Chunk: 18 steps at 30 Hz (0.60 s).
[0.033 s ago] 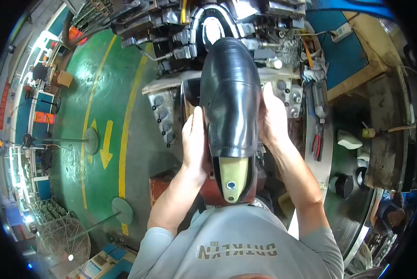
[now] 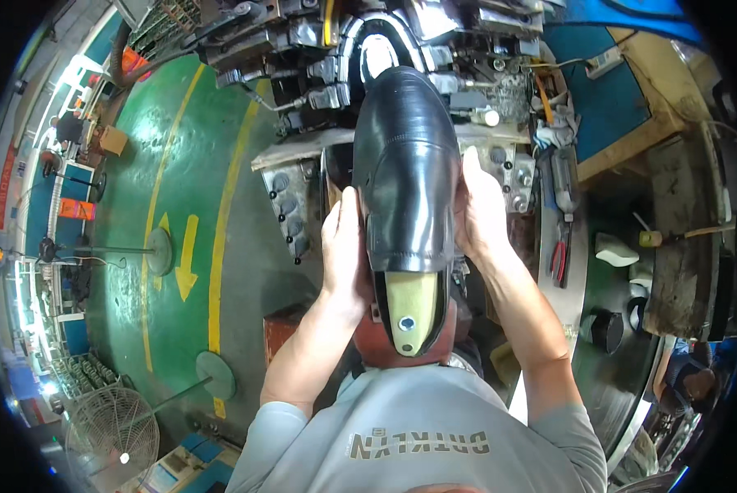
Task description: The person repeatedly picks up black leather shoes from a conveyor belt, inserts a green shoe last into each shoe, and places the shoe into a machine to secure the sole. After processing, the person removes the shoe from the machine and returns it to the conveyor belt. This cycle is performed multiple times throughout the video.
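Observation:
A glossy black leather shoe [image 2: 409, 177] is held up before me, its toe pointing away toward the machine. Inside its opening sits a pale green shoe last [image 2: 413, 308] with a metal-ringed hole near the heel end. My left hand [image 2: 344, 246] is pressed along the shoe's left side, fingers together. On the other side my right hand [image 2: 482, 205] grips it with the thumb side up; the remaining fingers are hidden by the shoe. Just beyond the toe is the metal machine [image 2: 327, 70] with a shiny curved form at its centre.
Knobbed control panels [image 2: 286, 205] flank the machine's front. Red-handled pliers [image 2: 560, 259] lie on a ledge at the right, near a pale last-like piece [image 2: 616, 249]. A pedestal fan [image 2: 112, 431] stands at lower left. Another person [image 2: 688, 378] is at the far right edge.
Almost nothing differs. The shoe's heel end sits very slightly farther from me; both hands keep their hold on its sides.

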Available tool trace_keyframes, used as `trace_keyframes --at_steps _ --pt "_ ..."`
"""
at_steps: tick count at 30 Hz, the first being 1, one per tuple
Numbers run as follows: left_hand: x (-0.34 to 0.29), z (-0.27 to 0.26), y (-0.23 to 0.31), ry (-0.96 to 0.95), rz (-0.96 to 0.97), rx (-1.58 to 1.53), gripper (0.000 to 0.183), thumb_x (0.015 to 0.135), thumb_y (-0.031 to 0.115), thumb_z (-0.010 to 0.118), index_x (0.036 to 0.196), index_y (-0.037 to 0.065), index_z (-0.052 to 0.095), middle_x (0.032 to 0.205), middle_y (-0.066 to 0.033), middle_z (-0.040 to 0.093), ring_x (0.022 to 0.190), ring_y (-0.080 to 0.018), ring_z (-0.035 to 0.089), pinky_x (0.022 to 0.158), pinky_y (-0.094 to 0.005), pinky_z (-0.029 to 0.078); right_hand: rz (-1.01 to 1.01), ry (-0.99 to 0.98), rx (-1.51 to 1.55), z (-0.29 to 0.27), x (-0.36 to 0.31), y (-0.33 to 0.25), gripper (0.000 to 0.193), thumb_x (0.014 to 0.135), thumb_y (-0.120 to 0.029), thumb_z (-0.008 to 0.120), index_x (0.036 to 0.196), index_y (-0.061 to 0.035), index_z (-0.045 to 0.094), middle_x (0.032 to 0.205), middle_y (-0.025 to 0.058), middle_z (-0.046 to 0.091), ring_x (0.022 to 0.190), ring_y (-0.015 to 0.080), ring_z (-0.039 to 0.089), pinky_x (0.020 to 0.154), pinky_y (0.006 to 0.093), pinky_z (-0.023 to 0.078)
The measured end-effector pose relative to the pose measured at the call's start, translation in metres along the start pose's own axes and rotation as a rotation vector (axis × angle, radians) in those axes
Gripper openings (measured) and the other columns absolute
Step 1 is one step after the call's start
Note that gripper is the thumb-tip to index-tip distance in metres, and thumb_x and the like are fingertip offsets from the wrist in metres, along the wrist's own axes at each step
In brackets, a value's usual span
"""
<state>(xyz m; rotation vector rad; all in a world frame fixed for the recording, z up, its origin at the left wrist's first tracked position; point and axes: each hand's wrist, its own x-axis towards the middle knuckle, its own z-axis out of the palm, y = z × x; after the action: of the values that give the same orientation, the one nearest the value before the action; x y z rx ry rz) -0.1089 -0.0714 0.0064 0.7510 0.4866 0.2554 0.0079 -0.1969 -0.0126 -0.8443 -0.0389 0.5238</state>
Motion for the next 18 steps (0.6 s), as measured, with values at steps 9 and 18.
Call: trace_keyframes --at_steps 9,18 --pt "0.1 -0.006 0.02 -0.06 0.101 -0.083 0.041 0.104 0.035 0.037 0.117 0.001 0.056 0.106 -0.0135 0.067 0.088 -0.0228 0.069 0.081 -0.0402 0.058 0.09 -0.086 -0.002 0.024 0.063 -0.008 0.028 0.098 -0.028 0.055 0.106 -0.0026 0.062 0.097 0.0056 0.067 0.086 0.0125 0.064 0.076 0.0297 0.054" --pt "0.139 0.007 0.026 0.144 0.18 -0.021 0.032 0.104 0.029 0.041 0.103 0.002 0.059 0.094 -0.0048 0.064 0.081 -0.0131 0.062 0.074 -0.0296 0.053 0.029 0.007 0.146 0.023 0.108 0.018 0.02 0.099 -0.021 0.052 0.097 -0.002 0.06 0.094 0.008 0.065 0.083 0.017 0.062 0.078 0.0342 0.053"
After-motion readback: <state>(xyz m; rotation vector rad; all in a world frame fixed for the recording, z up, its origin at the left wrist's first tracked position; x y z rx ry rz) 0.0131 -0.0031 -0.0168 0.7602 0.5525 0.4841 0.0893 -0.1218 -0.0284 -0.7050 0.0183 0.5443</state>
